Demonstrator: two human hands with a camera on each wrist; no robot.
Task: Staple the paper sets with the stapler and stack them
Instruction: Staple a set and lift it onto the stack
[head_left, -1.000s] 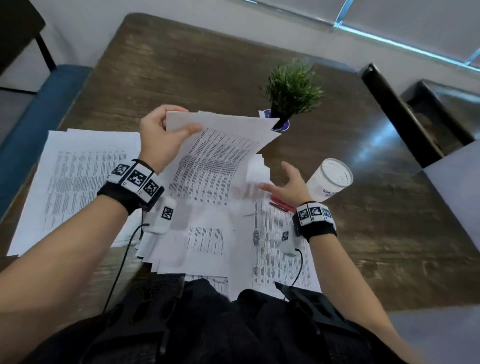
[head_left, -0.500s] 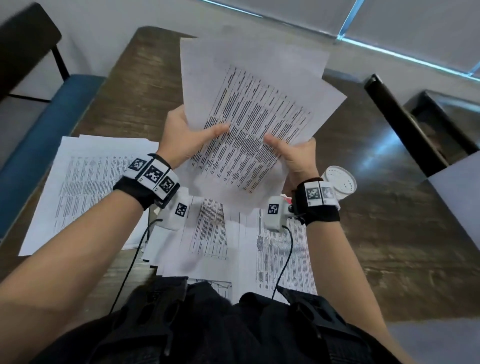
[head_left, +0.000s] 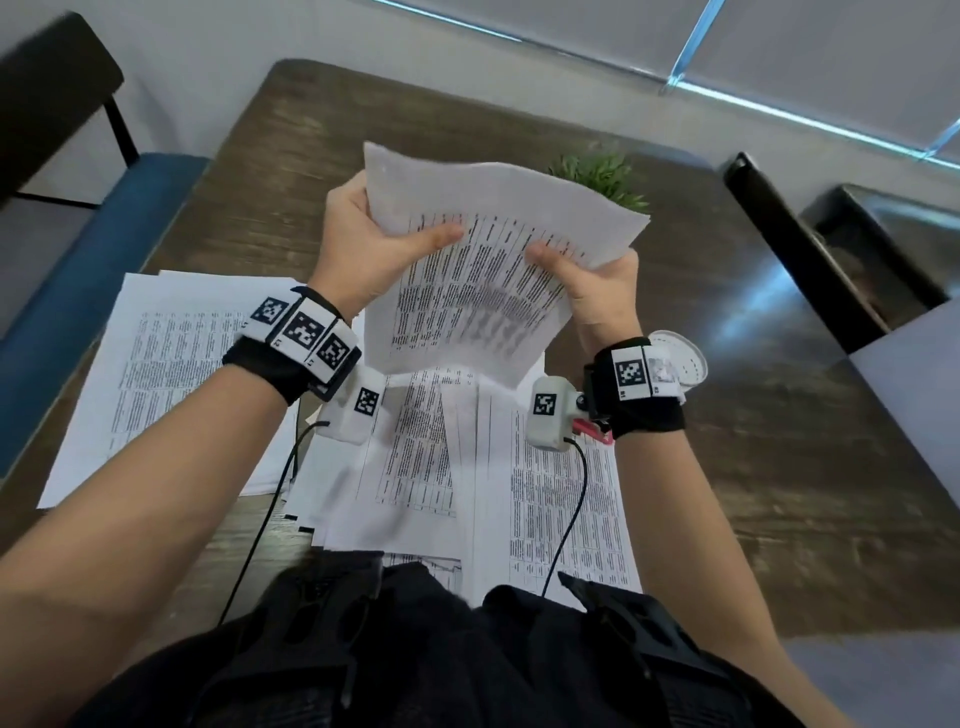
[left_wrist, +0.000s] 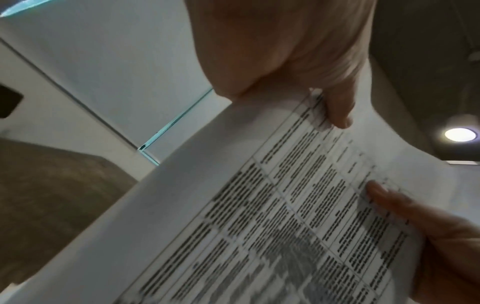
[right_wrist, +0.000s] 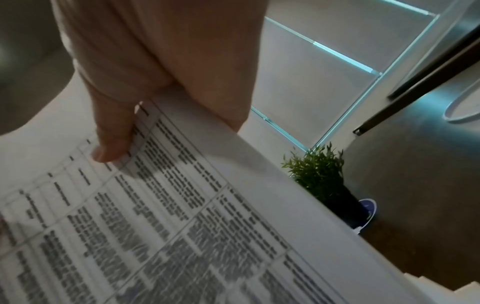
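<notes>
Paper set (head_left: 498, 270): being held above the table (head_left: 779, 415), left hand (head_left: 363, 249) pinching at 9 o'clock, right hand (head_left: 597, 280) at 3. Risk: sheets, possibly uneven, slipping askew before stapling.

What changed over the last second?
The right hand left the table and took hold of the paper set, which the left hand already gripped; together they lifted it upright, and its fanned sheets squared up. The loose sheets and plant stayed put.
</notes>
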